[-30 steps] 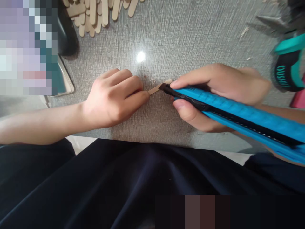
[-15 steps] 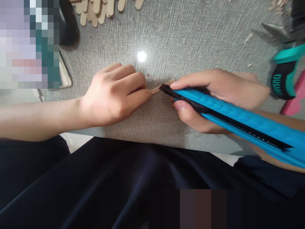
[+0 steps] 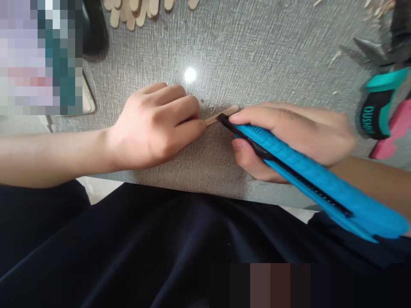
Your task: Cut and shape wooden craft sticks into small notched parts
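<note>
My left hand [image 3: 162, 122] is closed on one end of a thin wooden craft stick [image 3: 212, 120] and rests on the table [image 3: 257, 60]. The stick's far end pokes out to the right, pointing slightly away from me. In my right hand [image 3: 298, 132] is a blue utility knife [image 3: 308, 179], gripped near its front. Its dark blade end lies across the exposed part of the stick. The knife's body slants down to the right, toward my lap. My left fingertips and the stick's held end are hidden under the hand.
Several craft sticks [image 3: 131, 15] lie in a heap at the far left, beside a black rounded object [image 3: 94, 30]. On the right are pliers with teal and black handles [image 3: 379, 102], a pink object [image 3: 391, 132] and wood shavings [image 3: 377, 10]. The table's edge runs in front of my lap.
The knife's rear end has swung down and toward me, so the knife slants more steeply. Its blade end stays at the stick. My left hand keeps its hold with hardly any movement.
</note>
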The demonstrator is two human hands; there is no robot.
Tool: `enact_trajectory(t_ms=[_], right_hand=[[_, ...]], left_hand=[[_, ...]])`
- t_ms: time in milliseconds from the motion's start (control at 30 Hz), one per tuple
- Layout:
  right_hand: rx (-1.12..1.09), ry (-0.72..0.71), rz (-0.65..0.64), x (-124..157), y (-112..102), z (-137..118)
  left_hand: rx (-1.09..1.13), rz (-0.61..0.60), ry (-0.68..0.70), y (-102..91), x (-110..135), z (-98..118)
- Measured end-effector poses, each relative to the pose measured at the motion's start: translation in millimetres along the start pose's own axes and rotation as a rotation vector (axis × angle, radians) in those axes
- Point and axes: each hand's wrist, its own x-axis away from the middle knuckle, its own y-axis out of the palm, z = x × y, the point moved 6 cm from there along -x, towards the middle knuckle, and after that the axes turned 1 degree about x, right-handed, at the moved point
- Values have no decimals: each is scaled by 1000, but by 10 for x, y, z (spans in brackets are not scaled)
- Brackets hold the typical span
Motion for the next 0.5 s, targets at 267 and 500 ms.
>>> enact_trajectory(t_ms=[267,500], right_hand=[[73,-105,-13,-51,-18,-118],[127,-228,87,-160,-107,-215]], left_hand=[[-32,55,51,-72,1,57],[61,-77,-131,-18,0,-2]])
